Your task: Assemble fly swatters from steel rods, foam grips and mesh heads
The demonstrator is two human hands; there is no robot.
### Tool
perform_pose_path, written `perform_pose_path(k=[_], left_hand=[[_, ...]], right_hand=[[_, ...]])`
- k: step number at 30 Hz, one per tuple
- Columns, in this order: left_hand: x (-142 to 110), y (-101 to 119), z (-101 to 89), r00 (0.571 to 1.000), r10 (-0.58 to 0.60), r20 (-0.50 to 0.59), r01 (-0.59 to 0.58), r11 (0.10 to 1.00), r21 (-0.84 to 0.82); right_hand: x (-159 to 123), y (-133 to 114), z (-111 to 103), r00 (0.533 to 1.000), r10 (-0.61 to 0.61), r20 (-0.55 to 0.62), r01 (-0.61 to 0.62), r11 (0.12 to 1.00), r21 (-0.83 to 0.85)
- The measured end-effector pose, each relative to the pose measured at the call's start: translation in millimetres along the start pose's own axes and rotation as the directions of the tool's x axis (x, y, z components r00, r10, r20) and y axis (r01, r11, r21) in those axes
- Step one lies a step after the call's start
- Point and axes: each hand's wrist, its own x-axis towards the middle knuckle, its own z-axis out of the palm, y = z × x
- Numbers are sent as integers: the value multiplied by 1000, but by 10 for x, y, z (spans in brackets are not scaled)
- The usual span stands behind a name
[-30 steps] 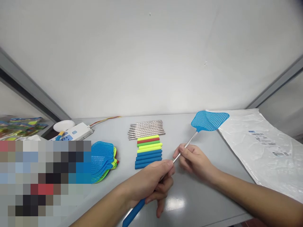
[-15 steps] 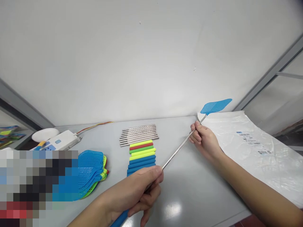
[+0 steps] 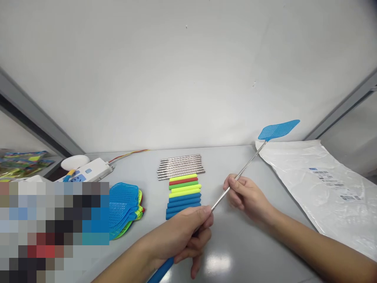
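Note:
A fly swatter (image 3: 278, 130) with a blue mesh head, a thin metal rod and a blue handle slants up to the right, above the table. My left hand (image 3: 191, 232) is closed around it where the rod meets the handle; the handle shows below the wrist. Partway up the rod, my right hand (image 3: 246, 194) pinches it between thumb and fingers. Beyond my left hand lies a row of blue, yellow, green and red handles (image 3: 184, 195), partly covered by that hand. Behind them sit several metal rods (image 3: 181, 166) side by side.
Stacked mesh swatter heads (image 3: 125, 208), blue on top, lie at the left beside a blurred-out patch. A white power strip (image 3: 94, 169) and a white oval object (image 3: 75, 162) stand behind. A white plastic mailer (image 3: 297, 165) covers the table's right side, below the wall.
My right hand has slid down the rod toward my left hand, leaving more bare rod below the blue head. The view has shifted slightly left.

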Motion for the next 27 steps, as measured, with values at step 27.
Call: perform_pose_path(k=[27], left_hand=[[-215, 137, -79, 993, -71, -93, 86, 981, 172]], right_hand=[[241, -348, -622, 892, -212, -399, 283, 951, 128]])
